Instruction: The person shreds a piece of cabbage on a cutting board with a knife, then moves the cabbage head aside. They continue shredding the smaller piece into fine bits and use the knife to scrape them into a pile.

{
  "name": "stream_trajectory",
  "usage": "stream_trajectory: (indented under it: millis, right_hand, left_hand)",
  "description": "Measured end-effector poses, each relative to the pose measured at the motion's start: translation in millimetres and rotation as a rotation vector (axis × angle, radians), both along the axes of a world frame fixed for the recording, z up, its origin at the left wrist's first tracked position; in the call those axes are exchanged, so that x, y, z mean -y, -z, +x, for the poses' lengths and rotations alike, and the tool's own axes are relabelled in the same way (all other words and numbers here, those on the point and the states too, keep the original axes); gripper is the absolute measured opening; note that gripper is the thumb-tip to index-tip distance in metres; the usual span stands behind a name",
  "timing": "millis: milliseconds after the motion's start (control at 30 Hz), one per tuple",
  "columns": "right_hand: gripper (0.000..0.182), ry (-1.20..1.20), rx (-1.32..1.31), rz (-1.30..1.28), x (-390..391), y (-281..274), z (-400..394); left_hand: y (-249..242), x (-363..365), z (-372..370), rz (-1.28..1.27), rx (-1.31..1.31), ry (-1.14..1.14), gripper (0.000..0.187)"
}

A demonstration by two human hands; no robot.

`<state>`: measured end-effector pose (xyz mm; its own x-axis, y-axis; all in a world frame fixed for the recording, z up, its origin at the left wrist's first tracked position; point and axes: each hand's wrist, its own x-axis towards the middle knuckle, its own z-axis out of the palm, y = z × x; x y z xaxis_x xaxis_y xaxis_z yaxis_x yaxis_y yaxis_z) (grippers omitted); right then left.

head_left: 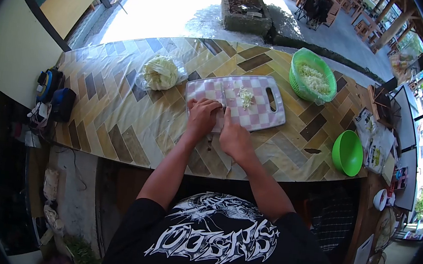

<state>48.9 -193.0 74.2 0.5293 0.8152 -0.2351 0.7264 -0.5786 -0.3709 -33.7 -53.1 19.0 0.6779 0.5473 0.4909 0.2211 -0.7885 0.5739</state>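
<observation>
A pink-and-white checkered cutting board [254,118] lies on the table. My right hand [235,139] grips a knife [224,96] by its handle, index finger stretched along it, the blade pointing away over the board. Just left of the knife, my left hand [203,115] presses down on the board with curled fingers; whatever is under them is hidden. A small heap of pale chopped cabbage [246,98] sits on the board right of the blade. Beyond the board's left end, a cut cabbage [160,72] rests on a clear plastic bag.
A green basket [297,82] of shredded cabbage stands at the table's far right. Nearer, a green bowl [347,152] tilts by the right edge. Dark cases [62,105] sit at the left edge. A patterned cover [115,117] spreads over the table.
</observation>
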Motion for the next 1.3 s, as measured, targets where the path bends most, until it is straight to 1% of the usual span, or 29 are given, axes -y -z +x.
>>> stream_trajectory:
  millis: [33, 133, 233, 333, 433, 633, 733, 833, 933, 1033, 1133, 1300]
  right_hand:
    - [0.072, 0.001, -0.01, 0.021, 0.5, -3.1, 4.8]
    - [0.077, -0.045, -0.045, -0.045, 4.1, -21.9, 13.2]
    - [0.077, -0.029, -0.019, -0.061, 6.5, -15.3, 0.9]
    - [0.076, 0.038, -0.068, -0.074, 1.9, -3.1, -10.2]
    - [0.076, 0.076, -0.113, -0.016, 1.5, -10.1, -4.6]
    - [0.076, -0.049, -0.024, -0.036, 4.8, -21.1, 12.5]
    - [0.076, -0.026, 0.02, -0.048, 2.1, -13.3, -1.1]
    - [0.077, 0.019, -0.02, -0.057, -3.1, -0.7, -10.2]
    - [0.077, 0.024, -0.059, -0.021, -5.2, -1.6, 2.6]
    - [0.078, -0.037, -0.019, -0.021, -3.5, -10.2, 14.0]
    - [0.079, -0.038, -0.004, -0.031, -2.8, -14.1, 5.6]
    - [0.075, 0.044, -0.048, 0.005, -8.3, 1.2, -4.3]
  left_hand:
    - [1.6, 0.0, 0.2, 0.003, 0.003, -0.003, 0.014]
    - [2.8, -1.5, 1.1, 0.008, -0.003, -0.002, 0.015]
    - [3.1, -1.0, 1.2, -0.012, -0.008, -0.001, 0.015]
    - [-0.9, 0.2, 1.0, -0.05, -0.012, -0.005, 0.015]
    - [3.4, 0.8, 2.2, -0.035, -0.009, -0.021, 0.015]
    - [3.7, -0.5, 1.2, -0.022, -0.033, -0.02, 0.015]
    - [5.0, -1.7, 2.1, -0.034, -0.026, -0.013, 0.015]
    - [3.2, 0.0, 1.3, -0.027, -0.035, -0.023, 0.014]
    - [2.9, -0.2, 1.7, -0.007, -0.032, -0.054, 0.014]
    - [7.5, -1.0, 1.5, -0.007, -0.036, -0.06, 0.014]
    - [10.6, -3.0, 2.7, -0.009, -0.035, -0.046, 0.014]
    - [7.6, -2.9, 1.9, -0.045, -0.031, -0.035, 0.014]
